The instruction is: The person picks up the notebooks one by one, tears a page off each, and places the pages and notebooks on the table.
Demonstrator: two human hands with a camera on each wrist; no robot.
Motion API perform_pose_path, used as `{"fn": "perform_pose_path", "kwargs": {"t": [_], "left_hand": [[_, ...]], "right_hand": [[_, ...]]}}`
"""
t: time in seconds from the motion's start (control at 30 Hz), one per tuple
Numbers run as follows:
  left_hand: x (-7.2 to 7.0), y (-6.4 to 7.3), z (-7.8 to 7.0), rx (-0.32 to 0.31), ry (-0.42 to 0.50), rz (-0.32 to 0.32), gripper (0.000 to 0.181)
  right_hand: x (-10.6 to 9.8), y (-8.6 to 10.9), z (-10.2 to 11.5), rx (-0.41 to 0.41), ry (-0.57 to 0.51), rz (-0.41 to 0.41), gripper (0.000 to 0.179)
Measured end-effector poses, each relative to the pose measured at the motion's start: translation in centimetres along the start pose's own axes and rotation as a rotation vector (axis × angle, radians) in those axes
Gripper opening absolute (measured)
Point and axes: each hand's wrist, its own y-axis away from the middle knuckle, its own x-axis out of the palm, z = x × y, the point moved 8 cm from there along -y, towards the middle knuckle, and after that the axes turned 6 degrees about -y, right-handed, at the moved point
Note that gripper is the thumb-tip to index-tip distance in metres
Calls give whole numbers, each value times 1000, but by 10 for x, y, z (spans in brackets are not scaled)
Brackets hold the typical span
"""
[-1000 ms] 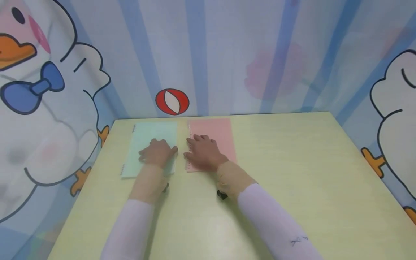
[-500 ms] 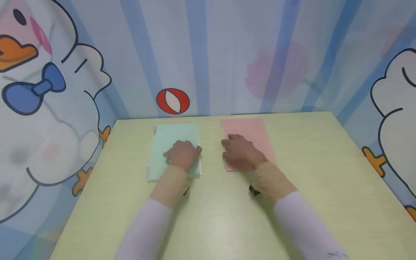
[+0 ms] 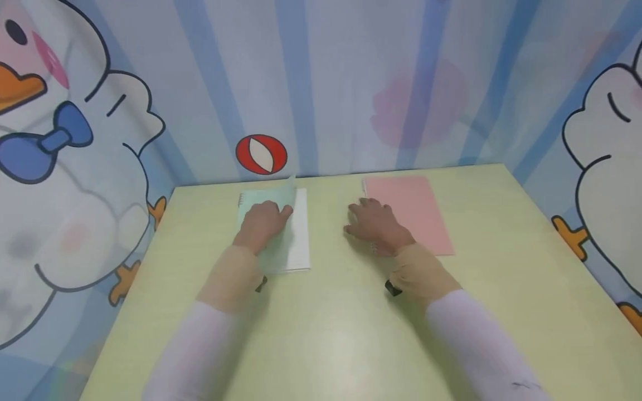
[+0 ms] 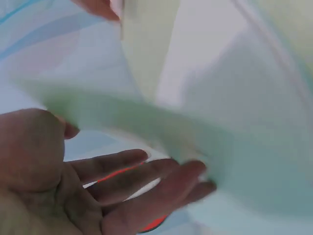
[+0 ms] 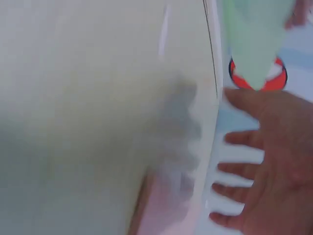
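Observation:
On the table's left side lies a green spiral notebook (image 3: 300, 234), its white pages bared along the right. My left hand (image 3: 262, 223) holds the raised green cover (image 4: 244, 156) near its free edge, between thumb and fingers. The left wrist view shows the cover bent and blurred beside those fingers. A pink spiral notebook (image 3: 418, 214) lies closed to the right. Over its spiral edge hovers my right hand (image 3: 376, 223), palm down with spread fingers. In the right wrist view these fingers (image 5: 239, 170) hold nothing, and a strip of pink shows below them.
The pale yellow table (image 3: 331, 328) ends at a printed cloth backdrop (image 3: 346, 89) with blue stripes and a red ball (image 3: 261, 154). Large cartoon ducks cover the left and right sides. A dark wrist camera (image 3: 393, 288) sits under the right wrist.
Both notebooks shifted right under the hands, the pink one a little farther still. Since half a second ago, the left hand has lifted the green cover, and the right hand has come off the pink notebook.

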Motion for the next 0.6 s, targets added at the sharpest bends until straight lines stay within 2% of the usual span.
{"fn": "perform_pose_path", "kwargs": {"t": [0.07, 0.17, 0.27, 0.4, 0.5, 0.6], "left_hand": [[-18, 5, 3, 2, 6, -40, 50], [-48, 16, 8, -5, 32, -70, 42], [-76, 27, 17, -45, 56, -73, 37], [-109, 39, 42, -80, 14, -76, 32], [-127, 47, 69, -83, -26, -97, 23], [-138, 55, 100, -75, -56, -134, 11]], "right_hand": [[10, -14, 35, -82, 11, 14, 77], [33, -34, 86, -194, 24, 76, 87], [54, -43, 114, -229, 74, 136, 91], [66, -46, 115, -176, 144, 131, 90], [67, -42, 110, -163, 165, 119, 90], [65, -38, 111, -184, 134, 116, 89]]}}
